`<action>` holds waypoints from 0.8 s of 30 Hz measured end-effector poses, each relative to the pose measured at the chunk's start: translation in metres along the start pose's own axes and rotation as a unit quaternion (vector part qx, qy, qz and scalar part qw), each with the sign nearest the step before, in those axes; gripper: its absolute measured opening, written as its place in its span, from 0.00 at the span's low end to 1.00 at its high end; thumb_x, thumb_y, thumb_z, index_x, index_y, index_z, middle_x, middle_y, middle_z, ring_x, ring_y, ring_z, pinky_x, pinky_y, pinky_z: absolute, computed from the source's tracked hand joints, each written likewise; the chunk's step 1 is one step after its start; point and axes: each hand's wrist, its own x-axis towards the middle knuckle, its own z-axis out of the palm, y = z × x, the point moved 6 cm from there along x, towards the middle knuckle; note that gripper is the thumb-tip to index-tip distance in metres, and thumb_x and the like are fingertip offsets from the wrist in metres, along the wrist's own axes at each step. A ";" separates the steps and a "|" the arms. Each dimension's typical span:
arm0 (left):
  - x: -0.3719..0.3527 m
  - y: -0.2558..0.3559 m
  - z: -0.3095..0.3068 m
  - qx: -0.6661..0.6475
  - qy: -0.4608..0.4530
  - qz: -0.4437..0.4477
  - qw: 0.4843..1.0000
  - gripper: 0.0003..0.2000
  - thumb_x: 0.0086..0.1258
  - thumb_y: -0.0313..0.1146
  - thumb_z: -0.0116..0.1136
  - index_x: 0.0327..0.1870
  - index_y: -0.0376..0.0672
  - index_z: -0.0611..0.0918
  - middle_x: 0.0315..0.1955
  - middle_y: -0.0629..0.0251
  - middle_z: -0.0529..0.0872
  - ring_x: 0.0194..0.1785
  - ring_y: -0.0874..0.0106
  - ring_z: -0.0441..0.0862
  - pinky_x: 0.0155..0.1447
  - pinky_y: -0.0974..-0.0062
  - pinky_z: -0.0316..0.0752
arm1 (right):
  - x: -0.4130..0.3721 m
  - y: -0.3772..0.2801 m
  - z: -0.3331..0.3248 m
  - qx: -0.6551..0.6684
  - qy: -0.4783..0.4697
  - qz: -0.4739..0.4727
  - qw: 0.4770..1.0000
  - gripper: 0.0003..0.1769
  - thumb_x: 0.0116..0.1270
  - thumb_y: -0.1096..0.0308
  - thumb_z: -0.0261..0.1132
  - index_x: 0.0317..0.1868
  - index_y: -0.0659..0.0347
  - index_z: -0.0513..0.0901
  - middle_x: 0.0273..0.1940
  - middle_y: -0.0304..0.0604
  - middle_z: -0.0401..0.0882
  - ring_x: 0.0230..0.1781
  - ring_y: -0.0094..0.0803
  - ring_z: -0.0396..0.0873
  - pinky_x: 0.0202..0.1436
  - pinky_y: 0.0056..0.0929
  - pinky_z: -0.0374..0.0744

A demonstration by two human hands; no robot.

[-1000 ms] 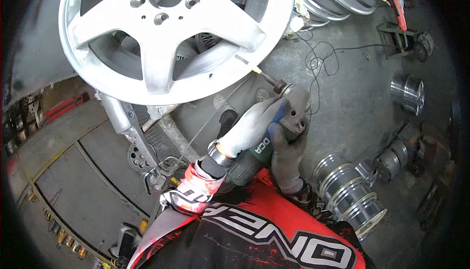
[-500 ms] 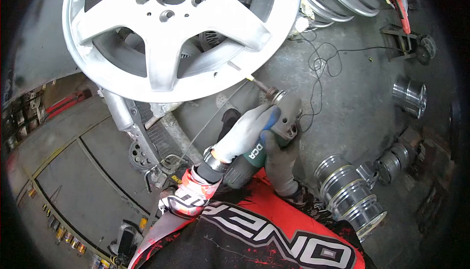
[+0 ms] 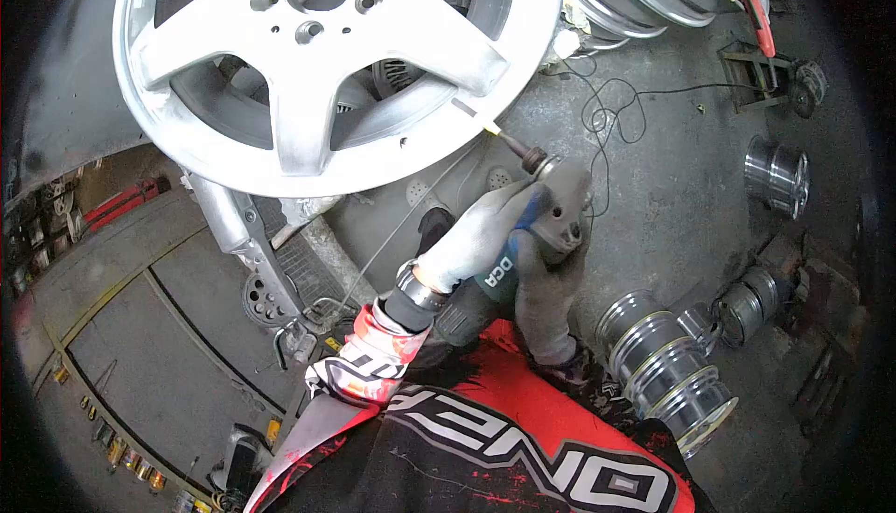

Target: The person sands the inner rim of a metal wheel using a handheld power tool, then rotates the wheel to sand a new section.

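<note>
A white-gloved left hand (image 3: 471, 240) and a grey-gloved right hand (image 3: 544, 303) are both wrapped around a dark green and grey power tool (image 3: 493, 277) marked DCA, its slim metal bit (image 3: 490, 126) pointing over the near edge of a large silver-white, broad-spoked metal wheel (image 3: 303, 130) ahead of the hands and to their left. Whether the tip touches cannot be told; shiny metal rims (image 3: 658, 364) sit right of the right hand. Working well here likely means a firm two-handed grip, a shallow angle and light, even pressure following the curve, without gouging.
</note>
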 end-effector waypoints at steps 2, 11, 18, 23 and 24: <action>-0.009 0.000 -0.008 -0.094 -0.006 -0.028 0.995 0.19 0.84 0.35 0.45 0.66 0.32 0.77 0.56 0.44 0.84 0.59 0.52 0.82 0.65 0.65 0.74 | -0.004 0.004 0.006 -0.011 -0.009 -0.018 1.000 0.44 0.60 0.73 0.79 0.73 0.69 0.66 0.61 0.47 0.76 0.61 0.32 0.78 0.62 0.31 0.80; -0.008 0.005 -0.010 -0.153 0.010 -0.114 0.982 0.20 0.82 0.34 0.48 0.66 0.30 0.76 0.57 0.43 0.83 0.60 0.49 0.81 0.67 0.64 0.73 | -0.003 -0.003 0.010 -0.014 -0.047 0.035 0.998 0.39 0.59 0.70 0.80 0.68 0.68 0.71 0.57 0.45 0.79 0.57 0.32 0.80 0.61 0.32 0.81; -0.021 -0.021 -0.002 -0.133 0.014 -0.069 0.989 0.22 0.82 0.37 0.50 0.68 0.31 0.76 0.60 0.43 0.83 0.66 0.50 0.80 0.70 0.63 0.72 | -0.003 -0.004 0.009 -0.060 0.018 -0.065 0.996 0.38 0.58 0.71 0.79 0.67 0.67 0.71 0.59 0.46 0.78 0.58 0.33 0.80 0.60 0.33 0.81; -0.026 0.016 -0.019 -0.283 0.050 -0.186 0.939 0.23 0.88 0.48 0.45 0.62 0.34 0.80 0.53 0.55 0.85 0.56 0.68 0.81 0.65 0.71 0.72 | -0.017 0.019 0.017 -0.017 -0.061 0.019 0.998 0.43 0.58 0.72 0.79 0.71 0.65 0.66 0.65 0.49 0.75 0.63 0.33 0.77 0.66 0.36 0.77; -0.029 0.008 -0.014 -0.288 0.041 -0.229 0.929 0.22 0.88 0.47 0.44 0.60 0.34 0.80 0.51 0.54 0.85 0.54 0.67 0.81 0.64 0.70 0.73 | -0.017 0.019 0.014 -0.026 -0.057 0.027 0.998 0.42 0.58 0.72 0.79 0.70 0.65 0.68 0.63 0.48 0.76 0.61 0.33 0.79 0.64 0.35 0.79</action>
